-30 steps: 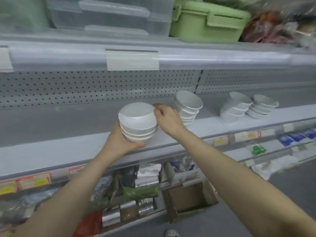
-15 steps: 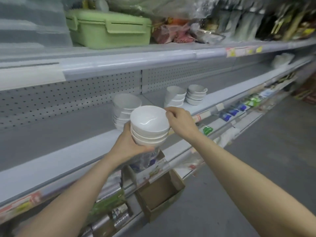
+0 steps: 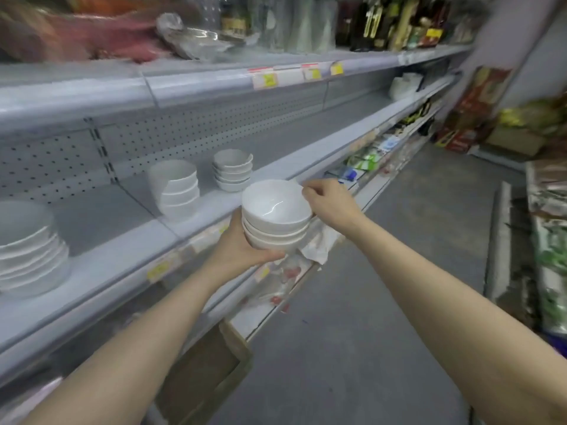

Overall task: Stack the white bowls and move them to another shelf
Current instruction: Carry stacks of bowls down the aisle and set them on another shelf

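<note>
I carry a stack of white bowls in front of the grey shelf, out over the aisle. My left hand cups the stack from below and behind, fingers curled under its base. My right hand pinches the rim of the top bowl on its right side. Three more stacks of white bowls stand on the shelf: one at the far left, one in the middle, one behind it to the right.
The shelf runs on to the right, bare as far as a white bag. Packaged goods fill the upper shelf and lower shelf. A cardboard box stands below. More goods line the aisle's right side.
The view has swung right along the aisle. Both hands have carried the bowl stack away from the shelf and to the right, past the other stacks.
</note>
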`<state>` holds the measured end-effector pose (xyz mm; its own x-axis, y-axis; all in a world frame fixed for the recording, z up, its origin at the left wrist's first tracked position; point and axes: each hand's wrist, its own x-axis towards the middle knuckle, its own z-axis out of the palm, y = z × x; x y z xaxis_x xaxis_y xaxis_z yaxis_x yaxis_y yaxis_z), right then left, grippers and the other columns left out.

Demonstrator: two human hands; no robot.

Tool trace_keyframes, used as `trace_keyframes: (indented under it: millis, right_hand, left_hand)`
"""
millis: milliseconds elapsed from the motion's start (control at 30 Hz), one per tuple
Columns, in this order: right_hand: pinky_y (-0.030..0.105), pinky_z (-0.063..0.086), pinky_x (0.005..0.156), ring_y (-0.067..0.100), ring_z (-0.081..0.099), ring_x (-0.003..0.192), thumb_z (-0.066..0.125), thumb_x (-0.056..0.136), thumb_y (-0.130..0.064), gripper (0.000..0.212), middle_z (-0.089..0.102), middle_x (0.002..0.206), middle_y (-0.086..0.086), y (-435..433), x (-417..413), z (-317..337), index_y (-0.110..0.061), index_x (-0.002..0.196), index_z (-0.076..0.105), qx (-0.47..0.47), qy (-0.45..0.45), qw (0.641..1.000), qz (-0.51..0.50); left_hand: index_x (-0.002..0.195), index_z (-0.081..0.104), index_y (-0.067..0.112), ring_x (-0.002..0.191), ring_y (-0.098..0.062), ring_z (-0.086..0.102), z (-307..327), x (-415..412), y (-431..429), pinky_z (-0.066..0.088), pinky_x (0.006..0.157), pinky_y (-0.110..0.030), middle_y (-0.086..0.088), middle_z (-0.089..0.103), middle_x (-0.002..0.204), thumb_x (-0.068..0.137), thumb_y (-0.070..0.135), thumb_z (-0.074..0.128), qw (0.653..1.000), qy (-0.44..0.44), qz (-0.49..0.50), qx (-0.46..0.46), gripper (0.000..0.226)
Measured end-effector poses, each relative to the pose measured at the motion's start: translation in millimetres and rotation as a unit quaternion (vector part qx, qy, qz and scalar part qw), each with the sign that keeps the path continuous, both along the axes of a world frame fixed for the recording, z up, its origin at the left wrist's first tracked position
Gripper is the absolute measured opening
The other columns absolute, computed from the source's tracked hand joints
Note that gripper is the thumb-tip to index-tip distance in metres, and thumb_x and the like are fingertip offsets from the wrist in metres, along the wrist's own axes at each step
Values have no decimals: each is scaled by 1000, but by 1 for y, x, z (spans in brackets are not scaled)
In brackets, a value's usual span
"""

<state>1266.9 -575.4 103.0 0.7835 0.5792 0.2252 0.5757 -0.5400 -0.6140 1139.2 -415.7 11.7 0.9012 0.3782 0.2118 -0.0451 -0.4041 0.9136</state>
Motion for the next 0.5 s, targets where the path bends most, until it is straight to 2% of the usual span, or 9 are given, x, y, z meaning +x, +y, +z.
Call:
trace_keyframes:
  millis: [67, 167, 267, 333, 433, 500]
  right_hand:
    - [29, 29, 53, 14, 44, 56, 44, 88, -18, 28, 44, 51, -5, -27, 35, 1, -12, 60, 38, 0, 5, 1000, -15]
    - [29, 30, 56, 15, 49, 57, 44, 88, -17, 30, 41, 46, -8, -66, 83, 1, -16, 59, 35, 7, 9, 999, -40]
    - [29, 32, 58, 17, 46, 57, 43, 89, -18, 26, 44, 50, -8, -100, 125, -1, -10, 64, 41, 8, 20, 997, -72]
    - [30, 37, 60, 23, 53, 60, 43, 87, -20, 26, 52, 58, 3, -121, 153, -5, -3, 70, 49, 16, 27, 995, -95]
    - [29, 42, 62, 30, 64, 71, 43, 84, -24, 28, 62, 64, 11, -148, 196, -13, 0, 75, 54, 30, 35, 990, -136]
    - [29, 41, 62, 29, 60, 67, 43, 82, -25, 28, 62, 66, 14, -163, 225, -18, -1, 75, 54, 35, 28, 986, -162]
  left_hand:
    - [134, 41, 32, 116, 11, 54, 2, 41, -25, 48, 93, -16, 21, 57, 128, 58, 22, 96, 1000, -13, -22, 1, 94]
    - [136, 46, 26, 121, -1, 57, 3, 100, -56, 51, 99, -30, 12, 62, 129, 56, 25, 97, 998, -20, -54, 5, 95]
    - [127, 53, 32, 114, 5, 60, 7, 148, -89, 51, 94, -21, 21, 67, 119, 58, 13, 95, 996, -35, -86, 5, 83]
    - [126, 53, 33, 112, 7, 60, 7, 179, -106, 50, 93, -19, 24, 67, 117, 60, 11, 94, 993, -37, -109, 11, 81]
    - [138, 43, 30, 121, -2, 57, 2, 230, -121, 49, 101, -35, 16, 61, 130, 55, 31, 96, 990, -16, -143, 9, 98]
    - [138, 38, 32, 121, -1, 56, -4, 264, -131, 49, 101, -38, 17, 58, 131, 52, 41, 95, 988, -3, -154, 4, 104]
